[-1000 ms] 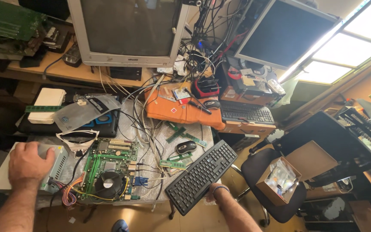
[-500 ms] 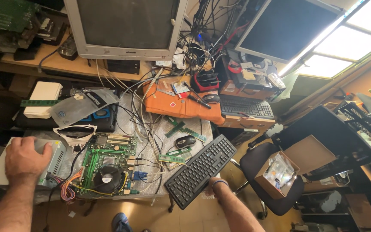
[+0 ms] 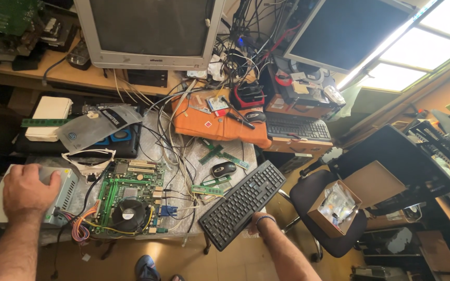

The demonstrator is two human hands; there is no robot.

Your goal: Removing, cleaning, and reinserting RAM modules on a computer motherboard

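Note:
My left hand (image 3: 27,191) rests flat on top of a grey power supply box (image 3: 64,195) at the bench's left front, with a bundle of coloured wires (image 3: 82,229) running from it. Beside it lies a green motherboard (image 3: 131,200) with a round black cooler fan (image 3: 127,214). My right hand (image 3: 259,221) grips the near edge of a black keyboard (image 3: 243,203), which lies slanted and overhangs the bench's front right corner. A black mouse (image 3: 223,168) and green memory sticks (image 3: 207,190) lie just beyond the keyboard.
A grey tube monitor (image 3: 149,31) and a flat monitor (image 3: 339,34) stand at the back amid tangled cables (image 3: 173,130). An orange cloth (image 3: 214,125) and a second keyboard (image 3: 298,126) lie mid-bench. An office chair (image 3: 313,198) carries an open cardboard box (image 3: 334,208).
The view has shifted slightly; my left hand stays on the power supply and my right hand stays on the keyboard's edge. Nothing on the bench has visibly moved.

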